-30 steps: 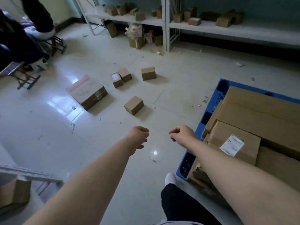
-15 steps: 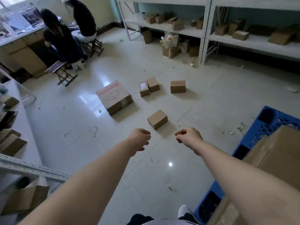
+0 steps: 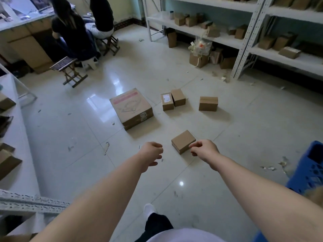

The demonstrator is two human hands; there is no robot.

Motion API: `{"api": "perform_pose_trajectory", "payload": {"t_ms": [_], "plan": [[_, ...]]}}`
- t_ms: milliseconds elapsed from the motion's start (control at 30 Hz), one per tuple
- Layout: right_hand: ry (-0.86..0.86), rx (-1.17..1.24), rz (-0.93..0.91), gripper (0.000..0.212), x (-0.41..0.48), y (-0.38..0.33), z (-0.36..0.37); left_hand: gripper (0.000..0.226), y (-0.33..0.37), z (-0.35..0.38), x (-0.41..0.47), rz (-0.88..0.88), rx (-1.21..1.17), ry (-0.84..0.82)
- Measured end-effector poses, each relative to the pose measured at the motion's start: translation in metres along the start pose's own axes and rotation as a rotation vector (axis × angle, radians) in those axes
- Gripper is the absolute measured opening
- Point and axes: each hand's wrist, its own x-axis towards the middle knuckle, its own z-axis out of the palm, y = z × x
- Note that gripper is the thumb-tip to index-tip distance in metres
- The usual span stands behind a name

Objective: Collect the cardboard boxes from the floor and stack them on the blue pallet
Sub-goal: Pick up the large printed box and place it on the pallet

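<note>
Several cardboard boxes lie on the tiled floor. The nearest small box [image 3: 183, 140] sits just beyond my hands. Behind it lie a large flat box with pink print [image 3: 131, 106], a labelled small box [image 3: 167, 101] touching another small box [image 3: 178, 97], and one more box [image 3: 208, 103] to the right. My left hand [image 3: 152, 152] and my right hand [image 3: 203, 149] reach forward with fingers loosely curled and hold nothing. The right hand overlaps the nearest box's right corner in the picture. A corner of the blue pallet [image 3: 312, 170] shows at the right edge.
Two people sit on stools [image 3: 70, 70] at the back left by a counter. White metal shelving [image 3: 244, 41] with boxes runs along the back and right. Another shelf [image 3: 15, 154] with boxes stands on my left. Paper scraps litter the floor.
The view has swung left and up, away from the pallet, and closer to the floor boxes. The pallet's stacked boxes have left the picture. Both hands stay stretched out and hold nothing.
</note>
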Motion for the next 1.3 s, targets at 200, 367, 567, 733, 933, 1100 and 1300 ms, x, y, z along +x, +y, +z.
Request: {"api": "perform_pose_trajectory", "payload": {"t_ms": [200, 367, 567, 733, 933, 1100, 1300], "plan": [[0.019, 0.011, 0.007, 0.014, 0.072, -0.093, 0.063, 0.025, 0.015, -0.121, 0.078, -0.060, -0.105, 0.088], [-0.019, 0.004, 0.037, 0.014, 0.134, -0.141, 0.107, 0.016, 0.035, -0.185, 0.143, -0.119, -0.152, 0.146], [-0.067, -0.042, 0.096, 0.017, 0.240, -0.185, 0.135, 0.009, 0.066, -0.224, 0.232, -0.177, -0.142, 0.151], [-0.107, -0.041, 0.139, 0.017, 0.334, -0.237, 0.149, 0.024, 0.103, -0.268, 0.301, -0.277, -0.132, 0.196], [-0.123, -0.087, 0.164, 0.016, 0.423, -0.307, 0.161, 0.019, 0.144, -0.321, 0.380, -0.314, -0.188, 0.279], [-0.136, -0.084, 0.168, 0.015, 0.483, -0.355, 0.190, 0.017, 0.163, -0.355, 0.440, -0.337, -0.160, 0.212], [-0.087, -0.040, 0.229, 0.016, 0.554, -0.406, 0.237, 0.022, 0.176, -0.416, 0.535, -0.368, -0.125, 0.112]]}}
